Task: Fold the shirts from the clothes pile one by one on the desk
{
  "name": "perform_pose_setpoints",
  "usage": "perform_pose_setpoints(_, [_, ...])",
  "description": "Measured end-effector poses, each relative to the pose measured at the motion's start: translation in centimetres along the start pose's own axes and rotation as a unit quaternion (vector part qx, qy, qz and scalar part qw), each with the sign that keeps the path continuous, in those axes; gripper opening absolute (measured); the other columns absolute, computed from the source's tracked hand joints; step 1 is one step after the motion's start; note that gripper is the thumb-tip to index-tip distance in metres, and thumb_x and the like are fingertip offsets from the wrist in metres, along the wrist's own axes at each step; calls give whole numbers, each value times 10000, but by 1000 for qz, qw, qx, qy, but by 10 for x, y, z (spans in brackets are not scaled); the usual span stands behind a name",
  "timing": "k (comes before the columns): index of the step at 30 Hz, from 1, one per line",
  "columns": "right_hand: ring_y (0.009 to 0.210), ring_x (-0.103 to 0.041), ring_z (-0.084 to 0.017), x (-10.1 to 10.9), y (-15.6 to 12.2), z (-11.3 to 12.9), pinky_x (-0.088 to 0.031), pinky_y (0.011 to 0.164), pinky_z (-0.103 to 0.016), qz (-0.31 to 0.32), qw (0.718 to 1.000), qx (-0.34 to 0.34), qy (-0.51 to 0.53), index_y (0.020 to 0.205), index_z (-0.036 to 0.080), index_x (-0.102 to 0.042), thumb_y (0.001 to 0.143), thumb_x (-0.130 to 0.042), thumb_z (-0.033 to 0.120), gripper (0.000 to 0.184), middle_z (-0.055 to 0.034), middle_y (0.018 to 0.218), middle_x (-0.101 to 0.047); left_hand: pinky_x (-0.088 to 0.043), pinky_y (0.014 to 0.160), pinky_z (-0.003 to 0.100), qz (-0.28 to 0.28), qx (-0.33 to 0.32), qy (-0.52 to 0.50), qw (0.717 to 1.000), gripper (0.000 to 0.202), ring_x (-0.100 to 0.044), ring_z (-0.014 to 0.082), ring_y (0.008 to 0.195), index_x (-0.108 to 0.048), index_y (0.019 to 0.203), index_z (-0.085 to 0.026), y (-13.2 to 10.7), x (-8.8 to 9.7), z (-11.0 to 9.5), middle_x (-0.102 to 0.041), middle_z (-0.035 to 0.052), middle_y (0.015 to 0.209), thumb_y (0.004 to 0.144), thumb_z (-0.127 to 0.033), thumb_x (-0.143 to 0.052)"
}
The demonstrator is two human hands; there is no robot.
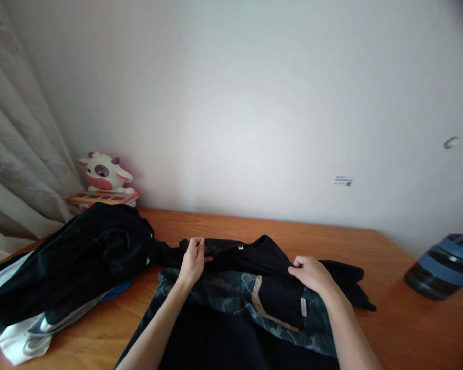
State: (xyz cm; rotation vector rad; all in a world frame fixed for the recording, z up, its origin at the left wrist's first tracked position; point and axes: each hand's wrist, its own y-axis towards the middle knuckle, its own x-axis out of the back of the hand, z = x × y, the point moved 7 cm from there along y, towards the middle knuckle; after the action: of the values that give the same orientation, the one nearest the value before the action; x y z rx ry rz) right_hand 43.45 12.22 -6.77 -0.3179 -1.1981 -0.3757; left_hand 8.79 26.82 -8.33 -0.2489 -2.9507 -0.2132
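A black shirt [254, 288] with a grey-blue printed band lies spread on the wooden table [393, 318] in front of me. My left hand [193, 259] pinches the shirt's upper edge near the collar, fingers closed on the cloth. My right hand [310, 272] grips the fabric at the right shoulder, knuckles up. A black sleeve [351, 288] trails out to the right of that hand.
A heap of black, white and blue clothes [69, 267] lies at the left of the table. A cow-shaped toy [104, 180] with a small keyboard stands at the back left by a curtain [11, 154]. A blue striped container [443, 264] sits at the right edge.
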Motion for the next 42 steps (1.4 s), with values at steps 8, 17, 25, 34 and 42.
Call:
perform_pose_setpoints(8, [846, -658, -227, -1, -2, 27, -477, 787, -314, 17, 987, 113, 117, 721, 238, -599, 819, -671, 463, 256, -59, 880, -706, -557, 769, 304, 15, 72, -165, 983, 448, -692, 226, 972, -592, 972, -209, -3, 1, 1, -695, 59, 994, 719, -561, -710])
perform_pose_setpoints(17, [738, -635, -190, -13, -1, 26, -443, 678, -274, 112, 976, 98, 156, 829, 199, -726, 765, -681, 346, 166, 10, 730, -664, -442, 506, 212, 128, 258, -138, 948, 383, -566, 98, 504, -596, 751, -185, -11, 2, 14, -621, -37, 607, 612, -422, -863])
perform_pose_setpoints(25, [455, -455, -97, 11, -41, 30, -284, 483, -213, 254, 946, 47, 193, 782, 233, -534, 747, -590, 211, 70, 73, 509, -568, -505, 512, 294, 442, 248, 77, 859, 526, -633, 184, 490, -590, 390, -182, -47, 28, -14, -753, 127, 634, 808, -500, -562])
perform_pose_setpoints(34, [1503, -320, -241, 27, -15, 60, -337, 1175, -447, -46, 935, 168, 310, 1530, 265, -291, 941, -483, 534, 675, -134, 1583, -419, -382, 1151, 388, 19, -103, 57, 993, 497, -463, 241, 1415, -627, 1288, -238, 7, 32, -65, -631, 87, 1397, 947, -550, -444])
perform_pose_setpoints(42, [1474, -372, -294, -24, -5, 53, -281, 1197, -541, 55, 990, 93, 90, 1514, 226, -436, 978, -442, 487, 596, -142, 1576, -433, -482, 1041, 372, 120, -161, 314, 928, 368, -665, 259, 1130, -714, 1078, -190, -4, 3, -40, -729, 113, 1176, 962, -452, -484])
